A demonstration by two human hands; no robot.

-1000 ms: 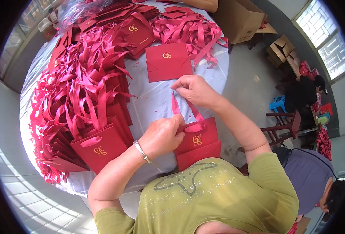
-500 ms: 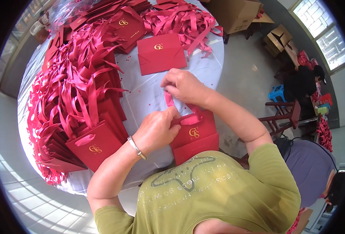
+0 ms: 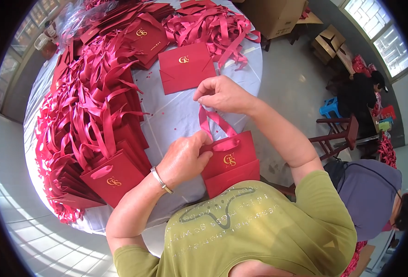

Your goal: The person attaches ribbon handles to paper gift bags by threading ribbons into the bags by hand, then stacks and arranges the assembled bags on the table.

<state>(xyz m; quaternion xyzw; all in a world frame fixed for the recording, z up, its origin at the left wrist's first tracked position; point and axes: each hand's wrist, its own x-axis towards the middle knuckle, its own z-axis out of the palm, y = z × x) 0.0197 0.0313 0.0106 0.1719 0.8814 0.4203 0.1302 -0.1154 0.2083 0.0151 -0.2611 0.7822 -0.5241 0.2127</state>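
Note:
A flat red paper gift bag (image 3: 234,161) with a small gold emblem lies at the near edge of the round table (image 3: 176,115), on top of another red bag. My left hand (image 3: 185,157) pinches the bag's top edge where a pink-red ribbon (image 3: 213,122) enters it. My right hand (image 3: 222,94) holds the ribbon's upper end, raised above the bag, so the ribbon forms a loop handle. A silver bracelet sits on my left wrist.
A long pile of finished red bags with ribbon handles (image 3: 93,124) fills the table's left side. One flat red bag (image 3: 185,67) lies beyond my hands, loose ribbons (image 3: 213,23) behind it. Cardboard boxes (image 3: 278,14) stand on the floor. Another person (image 3: 375,194) sits at right.
My right hand has lifted away from the bag, drawing the ribbon up into a taller loop. My left hand stays at the bag's top edge.

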